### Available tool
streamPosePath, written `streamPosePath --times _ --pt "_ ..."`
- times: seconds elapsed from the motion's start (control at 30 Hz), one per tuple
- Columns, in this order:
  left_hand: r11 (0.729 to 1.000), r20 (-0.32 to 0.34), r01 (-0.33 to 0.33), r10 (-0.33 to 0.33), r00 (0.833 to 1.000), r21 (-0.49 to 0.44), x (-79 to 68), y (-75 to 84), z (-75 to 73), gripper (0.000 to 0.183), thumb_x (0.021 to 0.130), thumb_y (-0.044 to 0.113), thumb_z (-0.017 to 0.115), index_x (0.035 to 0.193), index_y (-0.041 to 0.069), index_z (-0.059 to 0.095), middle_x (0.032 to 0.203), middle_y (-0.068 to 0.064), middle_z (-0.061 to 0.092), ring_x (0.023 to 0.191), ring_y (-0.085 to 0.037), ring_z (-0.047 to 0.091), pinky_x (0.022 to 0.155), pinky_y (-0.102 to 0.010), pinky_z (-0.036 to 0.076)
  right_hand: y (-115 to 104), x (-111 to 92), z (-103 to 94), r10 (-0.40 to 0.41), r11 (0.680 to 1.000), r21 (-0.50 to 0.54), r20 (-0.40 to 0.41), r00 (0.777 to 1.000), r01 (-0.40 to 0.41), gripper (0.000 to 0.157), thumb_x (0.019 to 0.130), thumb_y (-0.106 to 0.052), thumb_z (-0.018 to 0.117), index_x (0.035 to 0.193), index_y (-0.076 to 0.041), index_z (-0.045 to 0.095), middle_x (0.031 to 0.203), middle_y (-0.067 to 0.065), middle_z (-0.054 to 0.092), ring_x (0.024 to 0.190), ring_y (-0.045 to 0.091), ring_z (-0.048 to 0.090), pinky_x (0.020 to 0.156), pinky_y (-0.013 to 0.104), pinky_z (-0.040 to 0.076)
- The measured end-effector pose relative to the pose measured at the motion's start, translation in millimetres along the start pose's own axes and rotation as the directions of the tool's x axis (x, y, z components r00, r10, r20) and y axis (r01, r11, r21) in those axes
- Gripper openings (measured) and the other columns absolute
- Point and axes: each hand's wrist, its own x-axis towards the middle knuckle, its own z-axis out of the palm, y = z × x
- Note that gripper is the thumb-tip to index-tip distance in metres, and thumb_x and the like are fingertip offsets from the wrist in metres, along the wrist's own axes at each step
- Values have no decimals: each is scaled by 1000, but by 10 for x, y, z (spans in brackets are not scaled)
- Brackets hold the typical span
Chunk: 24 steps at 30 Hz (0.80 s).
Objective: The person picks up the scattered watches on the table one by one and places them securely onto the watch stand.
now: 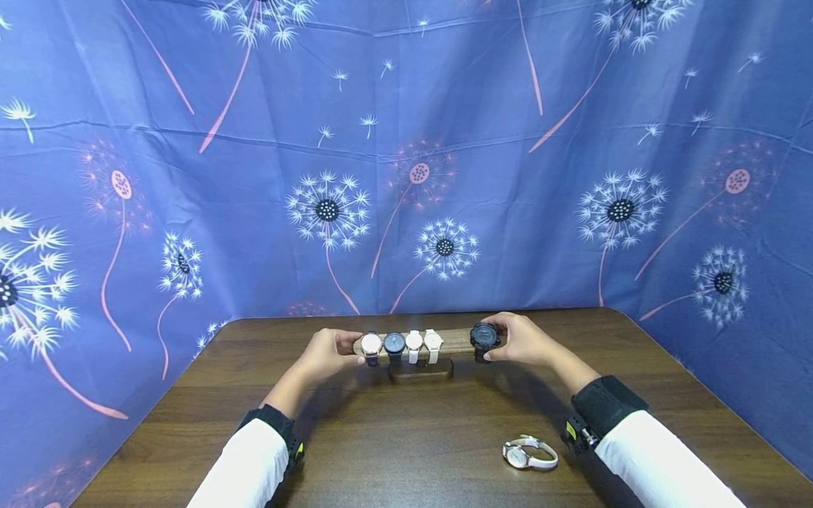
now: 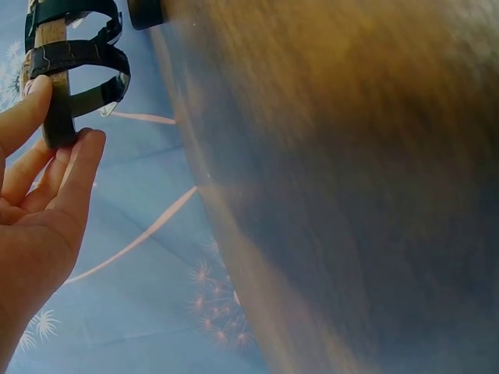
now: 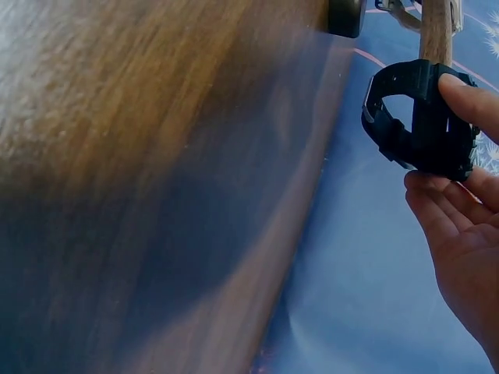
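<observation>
A wooden watch stand with a raised horizontal bar carries several watches side by side. My left hand holds the bar's left end, its thumb beside the dark strap of a white-faced watch. Beside that one hang a dark-faced watch and two white-strapped watches, a left one and a right one. At the bar's right end my right hand pinches a chunky black watch between thumb and fingers. Its closed strap loops around the bar in the right wrist view.
A white-strapped watch lies on the brown wooden table, nearer to me and to the right. The stand's dark base rests near the table's far side. Behind the table hangs a blue dandelion-print cloth.
</observation>
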Motion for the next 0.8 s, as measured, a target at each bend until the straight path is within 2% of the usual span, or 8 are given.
streamPosePath --times 0.33,0.43,0.57,0.8 --pt "1000 -5 29 -29 1000 -1 -16 19 -2 45 71 16 75 113 4 61 85 -2 68 78 -10 61 73 -31 52 -97 100 -7 -29 998 -47 51 998 31 62 55 -31 82 108 -5 61 99 3 63 90 18 56 80 40 46" --pt "999 -3 34 -34 999 -3 -15 15 0 45 71 16 75 113 5 61 85 -1 68 79 -10 61 73 -30 52 -116 137 3 -53 994 -91 69 996 60 62 55 -31 81 108 -5 61 99 3 63 91 18 56 80 39 46" --pt "1000 -1 25 -25 1000 -15 -11 19 2 46 72 16 75 113 4 61 86 -2 68 79 -12 62 72 -31 52 -147 195 14 -74 986 -144 93 993 87 61 54 -32 81 106 -7 61 97 2 62 88 16 56 78 37 47" --pt "999 -3 25 -25 1000 -22 -13 31 8 45 72 15 75 113 3 60 86 -2 68 79 -11 62 72 -30 52 -231 273 45 -103 978 -167 133 986 125 60 55 -33 80 106 -7 62 97 2 62 89 17 56 79 37 47"
